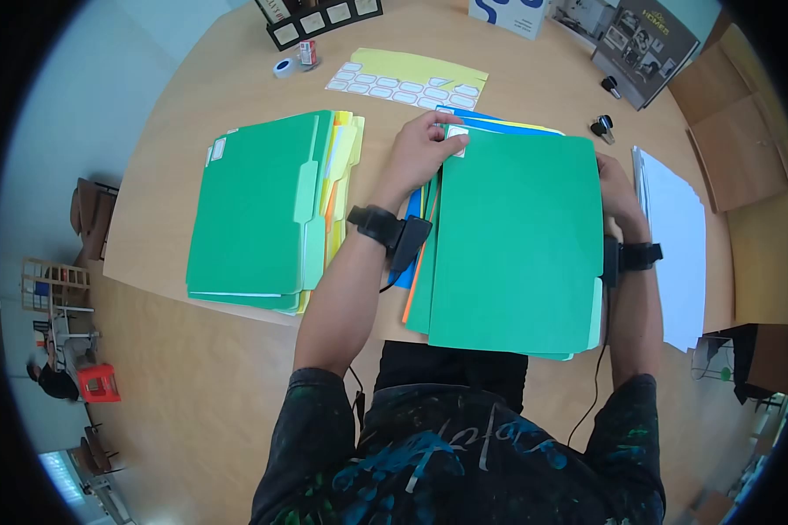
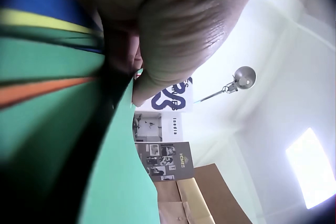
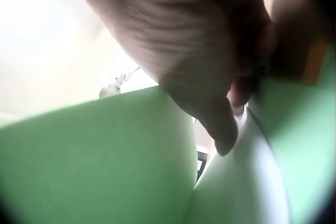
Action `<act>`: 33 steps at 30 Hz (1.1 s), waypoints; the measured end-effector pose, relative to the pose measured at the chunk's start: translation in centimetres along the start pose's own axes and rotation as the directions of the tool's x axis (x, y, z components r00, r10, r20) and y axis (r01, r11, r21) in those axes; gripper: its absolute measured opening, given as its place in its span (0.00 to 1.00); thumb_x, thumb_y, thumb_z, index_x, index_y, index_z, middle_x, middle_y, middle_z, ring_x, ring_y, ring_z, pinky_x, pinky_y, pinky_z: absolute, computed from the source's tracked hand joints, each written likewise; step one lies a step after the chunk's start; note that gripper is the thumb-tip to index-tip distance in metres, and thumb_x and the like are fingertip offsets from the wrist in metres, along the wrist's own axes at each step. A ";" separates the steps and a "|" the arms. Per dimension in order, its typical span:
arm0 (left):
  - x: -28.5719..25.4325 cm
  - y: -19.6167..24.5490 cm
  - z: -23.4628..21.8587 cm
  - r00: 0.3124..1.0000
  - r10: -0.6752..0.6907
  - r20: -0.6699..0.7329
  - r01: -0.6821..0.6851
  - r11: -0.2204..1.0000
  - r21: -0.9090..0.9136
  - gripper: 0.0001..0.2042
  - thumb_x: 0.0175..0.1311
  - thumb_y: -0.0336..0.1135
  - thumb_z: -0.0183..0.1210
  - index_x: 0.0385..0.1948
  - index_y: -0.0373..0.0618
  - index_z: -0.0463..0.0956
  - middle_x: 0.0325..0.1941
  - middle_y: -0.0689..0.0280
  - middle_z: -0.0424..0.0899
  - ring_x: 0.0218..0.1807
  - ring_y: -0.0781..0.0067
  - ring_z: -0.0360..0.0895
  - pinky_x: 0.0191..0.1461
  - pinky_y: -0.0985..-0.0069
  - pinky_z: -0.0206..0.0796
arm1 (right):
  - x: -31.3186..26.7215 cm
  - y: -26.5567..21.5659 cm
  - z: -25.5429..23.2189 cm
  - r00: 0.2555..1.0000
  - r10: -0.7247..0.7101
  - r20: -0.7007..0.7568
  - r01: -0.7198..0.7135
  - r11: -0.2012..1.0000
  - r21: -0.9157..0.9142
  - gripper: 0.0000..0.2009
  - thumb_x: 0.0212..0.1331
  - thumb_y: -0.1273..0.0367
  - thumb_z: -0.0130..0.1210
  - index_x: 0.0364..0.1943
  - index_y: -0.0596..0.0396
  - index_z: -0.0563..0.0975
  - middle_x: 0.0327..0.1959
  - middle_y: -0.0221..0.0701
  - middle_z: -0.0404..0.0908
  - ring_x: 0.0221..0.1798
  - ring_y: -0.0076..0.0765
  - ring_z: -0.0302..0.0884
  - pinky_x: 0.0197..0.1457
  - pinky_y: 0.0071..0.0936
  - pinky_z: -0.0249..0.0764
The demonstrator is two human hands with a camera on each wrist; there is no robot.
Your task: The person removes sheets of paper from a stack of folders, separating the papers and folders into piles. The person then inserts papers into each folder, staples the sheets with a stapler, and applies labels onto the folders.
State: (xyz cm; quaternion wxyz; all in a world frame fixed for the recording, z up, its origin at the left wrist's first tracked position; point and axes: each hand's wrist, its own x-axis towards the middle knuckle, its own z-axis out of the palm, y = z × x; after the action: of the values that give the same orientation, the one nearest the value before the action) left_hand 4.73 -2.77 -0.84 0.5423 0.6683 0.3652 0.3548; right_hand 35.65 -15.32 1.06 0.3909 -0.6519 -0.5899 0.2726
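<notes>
Green folder (image 1: pixel 517 236) — gripped between left hand (image 1: pixel 425 149) and right hand (image 1: pixel 617 188).

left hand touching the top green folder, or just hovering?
Touching. In the head view the left hand has fingers curled over the top green folder's upper left corner by its white label; the left wrist view shows the thumb pressed on the green edge.

The left hand (image 2: pixel 173 29) grips the edge of a green folder (image 2: pixel 121 182), a desk lamp (image 2: pixel 242 78) behind.

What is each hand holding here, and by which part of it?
Both hold the top green folder: the left hand pinches its far left corner by the white label; the right hand grips its right edge.
</notes>
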 end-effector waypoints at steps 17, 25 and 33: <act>0.3 -0.2 -0.1 0.997 0.034 -0.066 -0.040 0.996 -0.082 0.17 0.66 0.33 0.64 0.54 0.38 0.76 0.33 0.68 0.84 0.35 0.84 0.78 0.38 0.86 0.68 | 12.0 -7.2 9.6 0.936 -0.197 0.293 0.311 0.852 -0.422 0.20 0.64 0.63 0.53 0.56 0.58 0.79 0.56 0.45 0.81 0.59 0.52 0.78 0.63 0.41 0.72; 0.5 -0.7 0.2 0.995 0.062 -0.082 -0.070 0.993 -0.095 0.16 0.69 0.36 0.62 0.54 0.40 0.75 0.31 0.70 0.82 0.32 0.88 0.74 0.35 0.86 0.64 | 9.0 -7.8 9.8 0.920 -0.346 0.182 0.372 0.918 -0.134 0.29 0.58 0.55 0.63 0.60 0.58 0.76 0.49 0.45 0.84 0.54 0.46 0.81 0.60 0.36 0.74; 0.1 0.3 1.0 0.997 0.073 -0.022 -0.076 0.979 -0.190 0.21 0.67 0.34 0.65 0.57 0.38 0.69 0.39 0.65 0.85 0.41 0.82 0.81 0.42 0.82 0.72 | 7.4 -7.7 10.5 0.966 -0.254 -0.046 0.242 0.953 -0.183 0.21 0.59 0.56 0.62 0.47 0.58 0.83 0.41 0.44 0.86 0.45 0.48 0.83 0.50 0.39 0.77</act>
State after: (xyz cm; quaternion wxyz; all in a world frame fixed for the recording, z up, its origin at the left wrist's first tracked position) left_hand 5.63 -3.22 -0.66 0.5874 0.6239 0.3082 0.4132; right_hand 23.98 -6.05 2.49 0.3833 -0.6136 -0.6748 0.1458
